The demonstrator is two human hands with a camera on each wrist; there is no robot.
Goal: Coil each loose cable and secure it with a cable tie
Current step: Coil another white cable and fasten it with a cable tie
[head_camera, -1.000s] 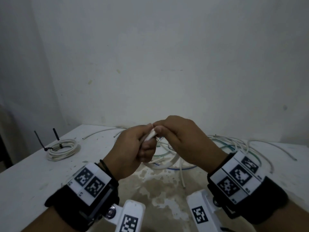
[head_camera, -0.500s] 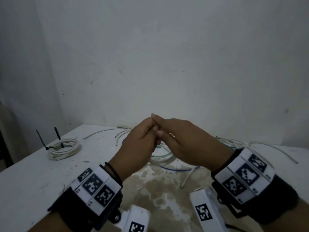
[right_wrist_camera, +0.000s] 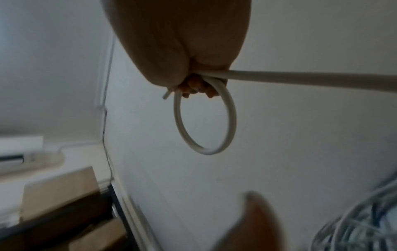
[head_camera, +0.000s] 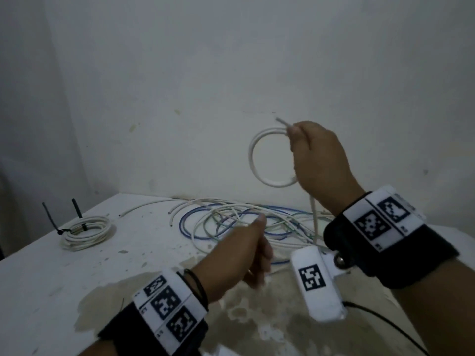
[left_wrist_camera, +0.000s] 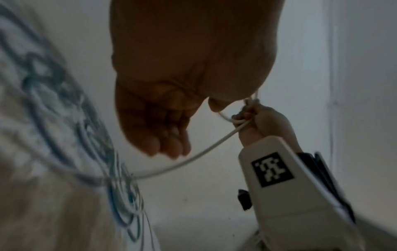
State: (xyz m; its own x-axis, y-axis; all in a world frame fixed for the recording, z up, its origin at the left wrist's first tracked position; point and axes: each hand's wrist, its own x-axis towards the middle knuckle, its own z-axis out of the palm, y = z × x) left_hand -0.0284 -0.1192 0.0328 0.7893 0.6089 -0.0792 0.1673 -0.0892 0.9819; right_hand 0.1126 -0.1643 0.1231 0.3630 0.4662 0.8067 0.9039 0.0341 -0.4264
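Note:
My right hand [head_camera: 293, 134] is raised in front of the wall and grips a small white cable coil [head_camera: 252, 160] of about two loops. The right wrist view shows the coil [right_wrist_camera: 233, 118] hanging from the curled fingers [right_wrist_camera: 197, 88]. The cable's free length [left_wrist_camera: 193, 156] runs down from that hand [left_wrist_camera: 247, 115] to the loose pile of white, blue and green cables [head_camera: 231, 222] on the table. My left hand [head_camera: 254, 253] hovers lower, over the pile's near side. Its fingers [left_wrist_camera: 167, 144] are loosely curled and hold nothing.
A finished white coil [head_camera: 84, 229] bound with black cable ties [head_camera: 61, 231] lies at the white table's [head_camera: 38, 278] left. A damp stain [head_camera: 257, 317] covers the near middle. The wall stands right behind the table. Cardboard boxes [right_wrist_camera: 60, 186] sit beyond, on the floor.
Both hands were together low over the pile, working the white cable. The right hand has risen up and right with the coil; the left hand has let go and dropped back.

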